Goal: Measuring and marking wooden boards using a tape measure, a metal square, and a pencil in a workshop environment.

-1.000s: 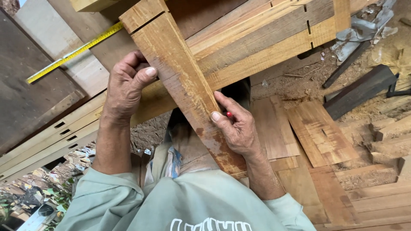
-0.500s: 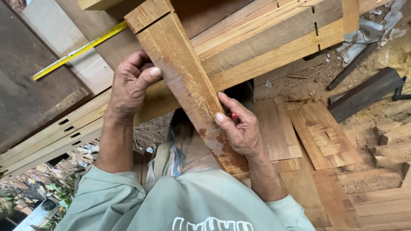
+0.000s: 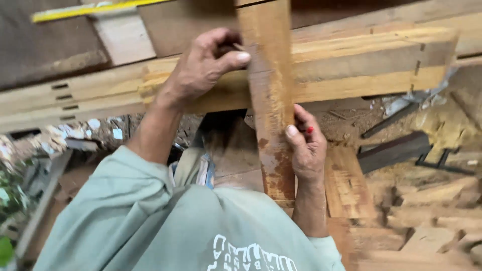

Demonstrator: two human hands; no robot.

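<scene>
- Wooden board (image 3: 268, 100), reddish-brown, stained near its near end, stands roughly upright in centre frame; runs from top edge down to the person's lap, lying across the long beams (image 3: 351, 65).
- Left hand (image 3: 206, 65) grips the board's left edge high up; thumb pressed on the board face, fingers (image 3: 221, 37) curled together round the edge, clamped on the board.
- Right hand (image 3: 307, 148) holds the board's right edge lower down; thumb on the face, fingers wrapped behind, clamped on the board. A small red pencil-like thing (image 3: 310, 130) shows between these fingers; can't tell exactly what it is.
- Beams run left to right on the worktop (image 3: 60, 45) beyond the hands, pale wood, with small slots cut near the left end and right end.
- Yellow tape measure (image 3: 85, 10) lies far left along the top edge, on a dark plank.
- Pale green sleeve and shirt (image 3: 165, 226) fill the near centre.
- Right side: floor (image 3: 442, 200) covered with sawdust, loose wood offcuts (image 3: 349, 185), a dark plank (image 3: 394, 150); picture blurred there.
</scene>
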